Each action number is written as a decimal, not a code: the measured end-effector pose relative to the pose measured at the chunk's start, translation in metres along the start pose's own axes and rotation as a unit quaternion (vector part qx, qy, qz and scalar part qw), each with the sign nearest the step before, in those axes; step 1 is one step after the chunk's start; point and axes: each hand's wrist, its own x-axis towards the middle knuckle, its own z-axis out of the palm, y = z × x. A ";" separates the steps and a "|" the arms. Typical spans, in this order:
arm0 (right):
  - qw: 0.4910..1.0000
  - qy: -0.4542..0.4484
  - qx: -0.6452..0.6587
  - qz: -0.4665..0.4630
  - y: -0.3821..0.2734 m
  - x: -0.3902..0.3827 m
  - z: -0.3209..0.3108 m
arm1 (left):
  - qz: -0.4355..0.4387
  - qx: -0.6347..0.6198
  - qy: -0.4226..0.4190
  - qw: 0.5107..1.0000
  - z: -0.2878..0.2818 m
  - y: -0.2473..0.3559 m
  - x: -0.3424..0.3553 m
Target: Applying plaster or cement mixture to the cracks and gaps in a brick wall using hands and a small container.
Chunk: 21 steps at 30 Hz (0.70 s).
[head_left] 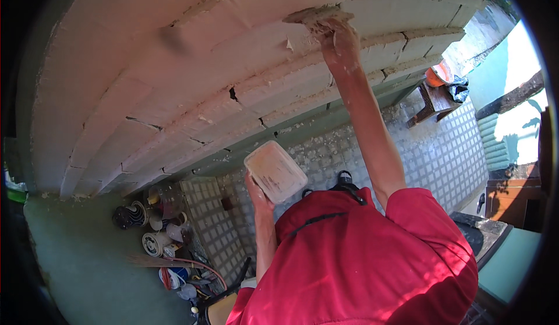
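My right hand point(339, 41) is raised against the pale block wall point(192, 57), its fingers closed at a rough smear of wet, cream paste point(308, 17) on an upper joint; what is in them I cannot make out. My left hand point(258, 192) is lower, wrapped round the side of a white rectangular plastic tub point(276, 168) streaked with paste and pinkish marks. The wall's horizontal joints carry ragged raised paste, and several dark gaps show between blocks.
A small wooden bench point(434, 101) with an orange bucket point(437, 74) and dark bag point(459, 89) stands at right. Buckets point(154, 243), tools and hoses crowd the lower left. The tiled floor point(457, 144) is spattered; a green ledge point(506, 267) is at lower right.
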 end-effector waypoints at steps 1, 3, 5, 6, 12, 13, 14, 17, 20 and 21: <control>0.999 0.024 -0.048 0.006 -0.002 -0.003 -0.012 | 0.002 -0.001 -0.001 1.000 0.001 0.000 0.000; 0.994 0.048 -0.095 0.014 0.002 -0.017 -0.031 | 0.013 0.002 0.008 1.000 0.001 -0.002 -0.001; 0.996 0.083 -0.020 0.036 0.012 -0.033 -0.047 | 0.017 0.001 0.020 1.000 -0.001 -0.004 0.000; 0.996 0.084 -0.020 0.036 0.021 -0.033 -0.057 | 0.012 0.001 0.028 1.000 -0.003 -0.006 -0.001; 0.986 0.140 -0.030 0.088 0.075 -0.008 -0.073 | 0.048 0.023 0.031 0.998 -0.003 -0.009 -0.008; 0.982 0.172 0.005 0.074 0.078 -0.004 -0.067 | 0.050 0.022 0.031 0.998 -0.002 -0.009 -0.009; 0.976 0.204 0.039 0.059 0.081 -0.001 -0.062 | 0.046 0.011 0.035 0.998 -0.001 -0.009 -0.010; 0.982 0.167 0.062 0.064 0.079 -0.002 -0.045 | 0.045 0.004 0.039 0.998 0.000 -0.010 -0.010; 0.982 0.161 0.084 0.056 0.063 -0.005 -0.025 | 0.039 0.009 0.043 0.998 -0.002 -0.008 -0.014; 0.982 0.162 0.083 0.056 0.052 -0.006 -0.017 | 0.034 0.005 0.044 0.998 0.000 -0.008 -0.013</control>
